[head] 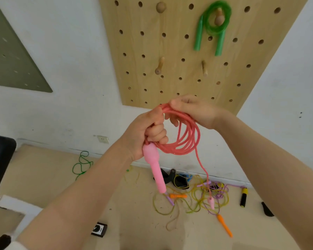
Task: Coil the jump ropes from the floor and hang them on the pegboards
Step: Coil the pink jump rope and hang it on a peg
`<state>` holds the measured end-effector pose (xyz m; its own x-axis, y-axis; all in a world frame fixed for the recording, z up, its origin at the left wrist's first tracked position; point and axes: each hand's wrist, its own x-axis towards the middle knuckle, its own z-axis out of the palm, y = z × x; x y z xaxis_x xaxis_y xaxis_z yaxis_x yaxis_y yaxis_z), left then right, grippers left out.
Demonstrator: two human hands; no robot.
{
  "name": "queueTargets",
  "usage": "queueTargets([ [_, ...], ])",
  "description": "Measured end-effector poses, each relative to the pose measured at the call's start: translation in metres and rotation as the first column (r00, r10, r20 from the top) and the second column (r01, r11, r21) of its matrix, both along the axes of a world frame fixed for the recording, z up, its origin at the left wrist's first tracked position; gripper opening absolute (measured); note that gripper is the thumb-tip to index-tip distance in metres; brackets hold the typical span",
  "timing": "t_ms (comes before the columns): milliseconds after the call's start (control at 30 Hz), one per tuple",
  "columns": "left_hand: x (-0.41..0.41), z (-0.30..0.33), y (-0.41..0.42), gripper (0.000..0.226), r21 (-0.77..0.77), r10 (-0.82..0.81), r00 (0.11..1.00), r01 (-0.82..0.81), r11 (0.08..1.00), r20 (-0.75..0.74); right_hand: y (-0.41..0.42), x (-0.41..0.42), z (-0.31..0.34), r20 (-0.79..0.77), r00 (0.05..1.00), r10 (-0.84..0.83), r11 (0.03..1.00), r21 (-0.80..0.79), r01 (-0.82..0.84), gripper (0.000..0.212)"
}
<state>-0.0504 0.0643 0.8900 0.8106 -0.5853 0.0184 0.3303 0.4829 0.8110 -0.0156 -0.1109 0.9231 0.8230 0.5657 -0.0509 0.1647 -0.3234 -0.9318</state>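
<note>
A pink jump rope (186,139) is gathered in several loops between my hands, in front of the wooden pegboard (179,73). My left hand (145,134) grips the loops at their left side, and one pink handle (155,170) hangs down below its fist. My right hand (193,110) pinches the top of the loops. A loose end runs down from the coil to the second pink handle (211,202), which dangles near the floor. A coiled green jump rope (213,26) hangs on an upper peg.
Bare wooden pegs (159,66) stick out of the board. A tangle of yellow, purple and orange ropes (202,197) lies on the floor below. A thin green rope (81,165) lies to the left, near a dark object (0,159). A grey board (11,56) hangs on the left wall.
</note>
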Motion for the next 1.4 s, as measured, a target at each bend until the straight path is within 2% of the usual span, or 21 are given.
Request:
queueTargets([
  [67,0.001,-0.001,-0.001,0.038,-0.168,0.112,0.991,-0.122,0.978,-0.068,-0.016,0.005,-0.017,-0.118,0.992,-0.045,0.996,0.07,0.054,0.045],
  [133,0.005,-0.001,0.006,0.034,-0.328,0.229,0.96,-0.271,0.905,-0.162,-0.035,0.008,-0.037,-0.204,0.972,-0.12,0.987,0.078,0.138,0.033],
  [200,0.01,-0.002,0.02,0.031,-0.44,0.287,0.931,-0.36,0.823,-0.225,-0.053,0.006,-0.057,-0.231,0.954,-0.191,0.982,-0.041,0.187,0.024],
  [267,0.011,-0.003,0.034,0.027,-0.463,0.328,0.921,-0.39,0.796,-0.211,-0.064,0.002,-0.072,-0.23,0.936,-0.265,0.955,-0.199,0.221,0.024],
  [333,0.01,-0.007,0.037,0.021,-0.374,0.392,0.897,-0.441,0.816,-0.205,-0.062,-0.002,-0.08,-0.181,0.947,-0.266,0.89,-0.423,0.169,0.026],
  [400,0.009,-0.011,0.029,0.018,-0.17,0.496,0.849,-0.524,0.835,-0.184,-0.047,-0.006,-0.083,-0.14,0.98,-0.144,0.775,-0.632,0.023,0.028],
  [467,0.007,-0.015,0.013,0.026,0.064,0.559,0.826,-0.555,0.829,-0.07,-0.03,-0.011,-0.079,-0.115,0.993,0.003,0.685,-0.724,-0.085,0.028],
  [533,0.005,-0.018,0.0,0.024,0.288,0.52,0.847,-0.528,0.799,0.109,-0.012,-0.016,-0.067,-0.096,0.987,0.131,0.678,-0.718,-0.16,0.026],
  [633,0.003,-0.019,-0.008,0.017,0.566,0.321,0.885,-0.463,0.682,0.337,0.005,-0.022,-0.044,0.025,0.937,0.349,0.65,-0.727,-0.223,0.022],
  [700,0.002,-0.018,-0.009,0.014,0.666,0.208,0.889,-0.447,0.597,0.409,0.008,-0.025,-0.028,0.137,0.898,0.418,0.691,-0.689,-0.217,0.02],
  [800,-0.005,-0.02,-0.011,0.024,0.732,0.095,0.857,-0.485,0.479,0.506,0.005,-0.026,-0.007,0.248,0.859,0.449,0.747,-0.632,-0.208,0.015],
  [833,-0.008,-0.019,-0.013,0.025,0.73,0.078,0.859,-0.474,0.492,0.506,0.002,-0.025,-0.002,0.265,0.859,0.438,0.769,-0.604,-0.206,0.013],
  [867,-0.012,-0.02,-0.015,0.027,0.71,0.081,0.874,-0.44,0.55,0.478,-0.001,-0.024,0.002,0.279,0.867,0.414,0.799,-0.567,-0.199,0.012],
  [900,-0.015,-0.02,-0.018,0.028,0.659,0.106,0.903,-0.379,0.65,0.415,-0.004,-0.021,0.004,0.302,0.879,0.369,0.836,-0.52,-0.172,0.011],
  [967,-0.019,-0.02,-0.02,0.026,0.417,0.16,0.963,-0.239,0.877,0.216,-0.011,-0.019,0.005,0.398,0.894,0.206,0.916,-0.401,-0.033,0.013],
  [1033,-0.021,-0.016,-0.023,0.03,0.142,0.137,0.99,-0.14,0.98,0.029,-0.015,-0.018,0.006,0.449,0.894,0.001,0.964,-0.239,0.119,0.03],
  [1067,-0.02,-0.014,-0.024,0.033,0.055,0.109,0.994,-0.108,0.993,-0.018,-0.015,-0.018,0.005,0.442,0.895,-0.067,0.971,-0.177,0.16,0.037],
  [1133,-0.02,-0.009,-0.026,0.028,-0.074,0.057,0.998,-0.059,0.996,-0.028,-0.014,-0.02,0.005,0.416,0.905,-0.091,0.971,-0.163,0.173,0.042],
  [1233,-0.019,-0.003,-0.025,0.031,-0.202,0.015,1.0,-0.011,0.979,0.017,-0.01,-0.023,0.001,0.318,0.947,-0.047,0.986,-0.135,0.095,0.032],
  [1333,-0.019,-0.001,-0.026,0.036,-0.185,0.089,0.996,-0.088,0.979,-0.006,-0.012,-0.027,-0.002,0.162,0.986,-0.035,0.999,0.02,0.032,0.007],
  [1400,-0.019,-0.002,-0.027,0.042,-0.113,0.134,0.991,-0.136,0.984,-0.02,-0.015,-0.026,-0.002,0.052,0.998,-0.032,0.996,0.079,0.028,0.006],
])
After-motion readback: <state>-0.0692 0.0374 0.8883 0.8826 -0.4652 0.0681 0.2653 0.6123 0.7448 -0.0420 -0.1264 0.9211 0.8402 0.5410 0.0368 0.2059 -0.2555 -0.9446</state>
